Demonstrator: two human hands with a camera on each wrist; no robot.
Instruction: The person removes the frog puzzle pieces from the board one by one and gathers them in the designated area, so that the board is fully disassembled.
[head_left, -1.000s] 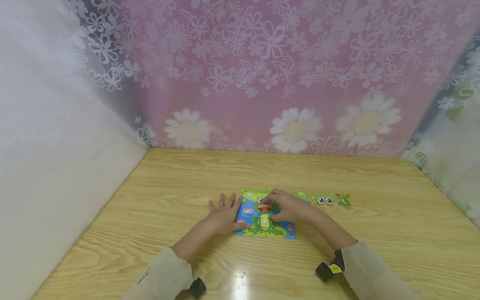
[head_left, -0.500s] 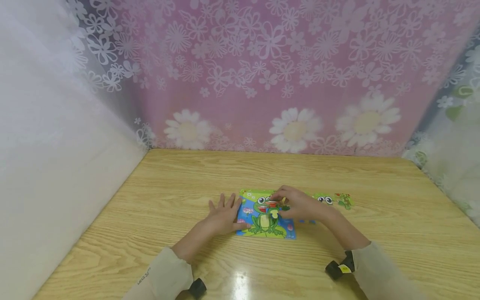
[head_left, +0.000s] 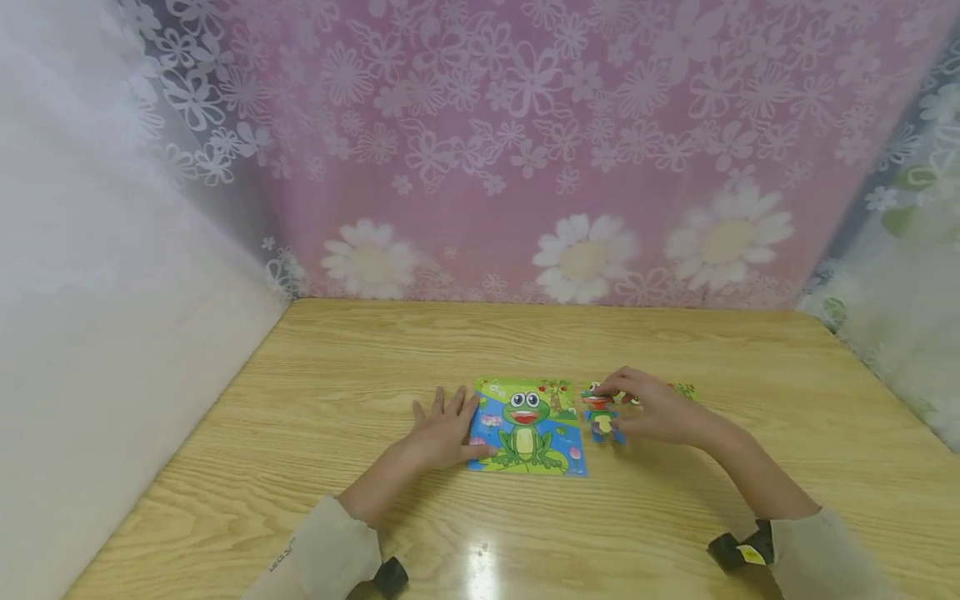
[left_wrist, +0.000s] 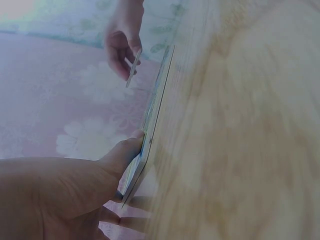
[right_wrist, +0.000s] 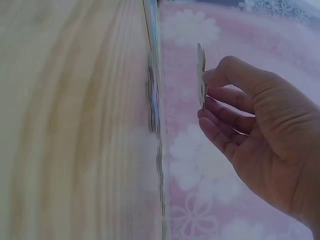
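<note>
A square frog jigsaw board (head_left: 525, 429) lies flat on the table, its frog picture in full view. At its left edge rests my left hand (head_left: 442, 437), fingers spread straight on the table and thumb lying on the board. The left wrist view shows that thumb (left_wrist: 125, 152) over the board's edge. To the right of the board, my right hand (head_left: 660, 412) pinches a jigsaw piece (head_left: 598, 408) with a red mouth and a pale yellow patch. In the right wrist view the piece (right_wrist: 201, 77) is held upright, apart from the tabletop.
Loose jigsaw pieces (right_wrist: 151, 95) lie on the table right of the board, some hidden behind my right hand. A tree piece (head_left: 684, 390) shows past its wrist. A pink flowered curtain (head_left: 480, 167) hangs at the table's back edge (head_left: 375, 312).
My right hand has moved right, off the board, carrying the jigsaw piece out over the loose pieces. The frog picture is uncovered. My left hand has stayed at the board's left edge.
</note>
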